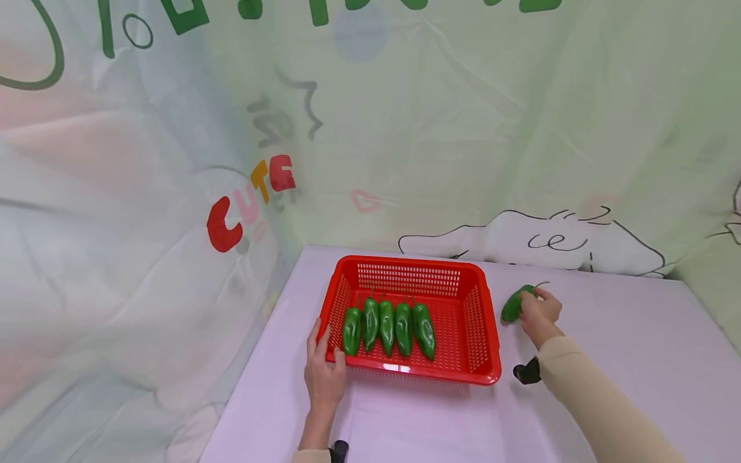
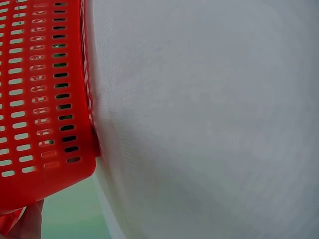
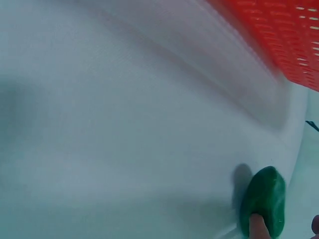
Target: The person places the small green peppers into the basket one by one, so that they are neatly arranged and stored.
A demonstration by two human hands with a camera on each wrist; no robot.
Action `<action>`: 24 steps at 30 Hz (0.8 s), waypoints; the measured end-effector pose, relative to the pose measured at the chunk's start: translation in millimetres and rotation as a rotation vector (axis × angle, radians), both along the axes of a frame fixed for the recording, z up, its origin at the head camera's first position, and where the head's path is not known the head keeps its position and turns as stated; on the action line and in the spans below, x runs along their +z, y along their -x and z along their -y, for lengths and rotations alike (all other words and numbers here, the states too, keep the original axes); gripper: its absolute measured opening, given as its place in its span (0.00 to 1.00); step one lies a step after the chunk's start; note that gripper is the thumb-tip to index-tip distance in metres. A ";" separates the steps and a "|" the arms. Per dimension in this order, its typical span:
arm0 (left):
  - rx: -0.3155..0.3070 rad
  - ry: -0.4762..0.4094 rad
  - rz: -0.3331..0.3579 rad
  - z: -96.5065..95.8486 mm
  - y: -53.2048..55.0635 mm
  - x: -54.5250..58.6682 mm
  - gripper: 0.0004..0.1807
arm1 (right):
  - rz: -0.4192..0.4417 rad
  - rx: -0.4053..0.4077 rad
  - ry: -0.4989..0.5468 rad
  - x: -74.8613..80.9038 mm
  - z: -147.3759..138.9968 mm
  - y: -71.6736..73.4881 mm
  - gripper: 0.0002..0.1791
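Note:
A red plastic basket [image 1: 463, 334] with slotted walls stands on the table, and several green peppers [image 1: 386, 326] lie side by side in its left half, stems toward the back wall. At the basket's front left corner my left hand [image 1: 325, 376] grips the rim; in the left wrist view only a bit of a finger [image 2: 31, 221] shows below the basket wall [image 2: 45, 184]. To the right of the basket, my right hand [image 1: 539, 313] pinches another green pepper [image 1: 512, 307] by its stem-end half. The right wrist view shows this pepper [image 3: 266, 196] close to the table surface, with a fingertip against it.
A pale lilac cloth covers the table [image 1: 422, 424]. Behind and to the left hang printed fabric curtains [image 1: 405, 161], close to the table's back edge. Dark straps or camera mounts [image 1: 527, 372] sit at both wrists.

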State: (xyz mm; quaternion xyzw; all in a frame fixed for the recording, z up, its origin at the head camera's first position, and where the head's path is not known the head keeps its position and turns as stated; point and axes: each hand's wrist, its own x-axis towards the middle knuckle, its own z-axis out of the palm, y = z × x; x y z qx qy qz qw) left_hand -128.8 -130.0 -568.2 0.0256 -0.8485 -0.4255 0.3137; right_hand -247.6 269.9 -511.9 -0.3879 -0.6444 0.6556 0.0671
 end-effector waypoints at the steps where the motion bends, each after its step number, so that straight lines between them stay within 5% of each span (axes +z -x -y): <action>1: 0.000 -0.001 0.002 -0.1 0.0 0.2 0.29 | 0.007 0.004 0.000 -1.1 0.1 0.8 0.36; 10: 0.000 0.000 0.016 -1.1 -1.3 3.1 0.30 | 0.102 0.033 -0.008 -7.8 -0.1 10.3 0.37; 24: 0.005 0.012 0.000 -1.0 0.7 -0.7 0.31 | 0.102 0.123 -0.161 -17.4 10.4 24.2 0.39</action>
